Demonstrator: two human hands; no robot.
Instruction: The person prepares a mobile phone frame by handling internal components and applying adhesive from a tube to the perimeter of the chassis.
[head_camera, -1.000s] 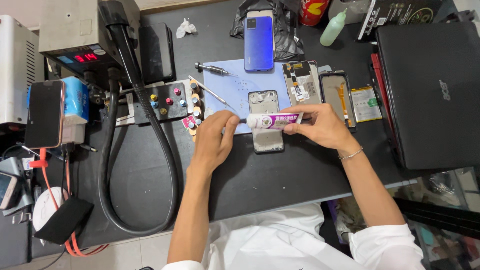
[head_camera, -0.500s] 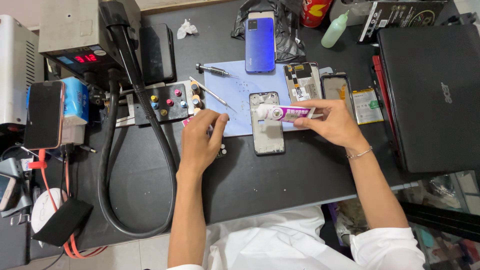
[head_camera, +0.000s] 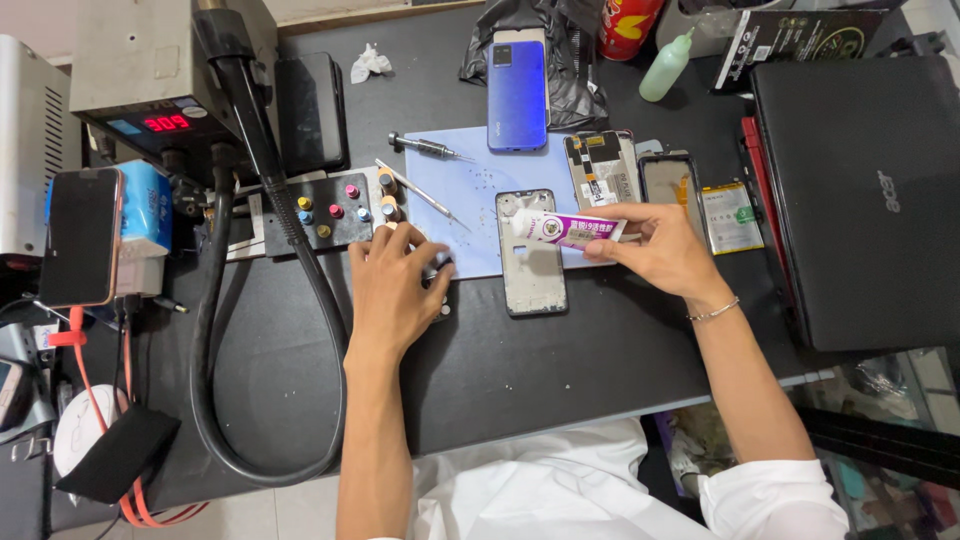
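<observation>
My right hand (head_camera: 660, 250) grips a white and purple glue tube (head_camera: 565, 229), nozzle pointing left over the top of a phone frame (head_camera: 531, 262) that lies flat on the black table. My left hand (head_camera: 393, 285) rests palm down to the left of the frame, fingers curled at the lower left corner of a light blue work mat (head_camera: 470, 195); whether it pinches something small there I cannot tell. A blue phone back (head_camera: 518, 95) lies at the mat's far edge.
A screwdriver (head_camera: 420, 147) and tweezers (head_camera: 418, 191) lie on the mat. A phone board (head_camera: 600, 170), screen part (head_camera: 670, 185) and battery (head_camera: 730, 217) sit to the right, beside a closed black laptop (head_camera: 865, 200). A thick black hose (head_camera: 270, 300), heat station (head_camera: 150, 90) and screw-bit holder (head_camera: 325, 210) stand left.
My left hand let go of the tube and moved left and down onto the table by the mat. My right hand carried the tube up to the frame's top.
</observation>
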